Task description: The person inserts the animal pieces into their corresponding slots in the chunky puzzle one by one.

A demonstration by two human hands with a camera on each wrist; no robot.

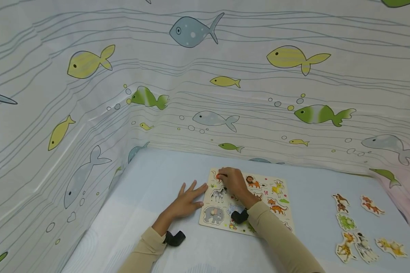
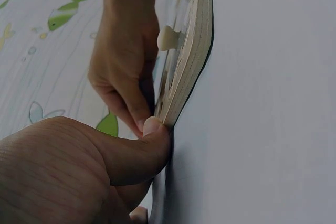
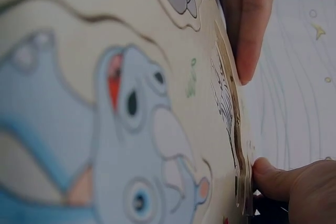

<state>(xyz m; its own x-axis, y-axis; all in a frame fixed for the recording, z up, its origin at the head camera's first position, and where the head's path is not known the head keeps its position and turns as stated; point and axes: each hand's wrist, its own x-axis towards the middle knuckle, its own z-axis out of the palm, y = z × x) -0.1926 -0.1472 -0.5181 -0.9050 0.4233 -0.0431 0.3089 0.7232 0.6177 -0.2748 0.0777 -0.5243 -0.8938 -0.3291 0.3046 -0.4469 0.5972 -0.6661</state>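
A wooden animal puzzle board (image 1: pixel 225 225) lies on the pale blue cloth. My left hand (image 1: pixel 188 201) rests beside its left edge with fingers spread; in the left wrist view the thumb (image 2: pixel 139 156) touches the board edge (image 2: pixel 191 61). Over the upper left of the board, my right hand (image 1: pixel 233 182) pinches a small red piece (image 1: pixel 218 176), mostly hidden by the fingers. Close by are the zebra (image 1: pixel 218 195) and elephant (image 1: pixel 213 215) pictures. The right wrist view shows the rhino (image 3: pixel 142 114) up close, with my right hand (image 3: pixel 307 187) beyond.
Loose animal pieces lie to the right: a monkey (image 1: pixel 341 203), a tiger-like piece (image 1: pixel 371 205), a green piece (image 1: pixel 346 222), a giraffe (image 1: pixel 346 246), a zebra piece (image 1: pixel 365 248) and a yellowish animal (image 1: pixel 391 247). A fish-patterned cloth wall (image 1: pixel 191 98) rises behind and at the left.
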